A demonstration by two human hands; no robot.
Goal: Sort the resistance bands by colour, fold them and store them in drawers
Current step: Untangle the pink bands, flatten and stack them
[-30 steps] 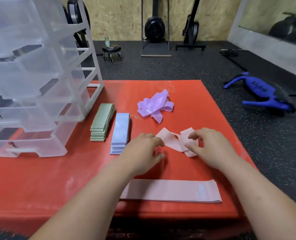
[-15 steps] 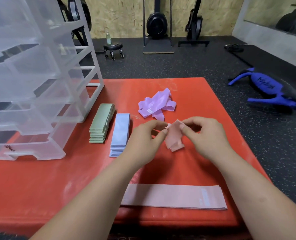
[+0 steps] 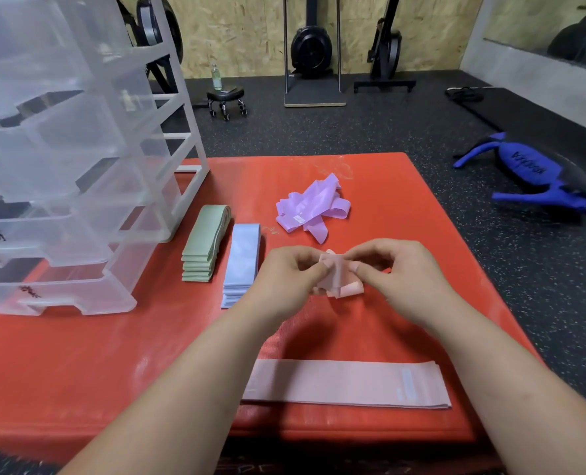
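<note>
My left hand point(image 3: 289, 274) and my right hand point(image 3: 392, 275) both pinch a crumpled pink band point(image 3: 337, 281) just above the red mat point(image 3: 113, 365). Its lower loops hang down between my hands. A flat stack of pink bands point(image 3: 346, 383) lies near the mat's front edge. A neat green stack point(image 3: 205, 243) and a light-blue stack point(image 3: 241, 262) lie side by side left of my hands. A loose heap of purple bands point(image 3: 313, 209) lies behind my hands. The clear plastic drawer unit point(image 3: 61, 159) stands at the mat's left.
Dark speckled gym floor surrounds the mat. A blue training bag point(image 3: 538, 176) lies on the floor at right. A small wheeled stool with a bottle point(image 3: 226, 94) and exercise machines point(image 3: 313, 53) stand along the back wall.
Both hands have picked the crumpled pink band up off the mat and brought it together between their fingertips. The view has tilted slightly.
</note>
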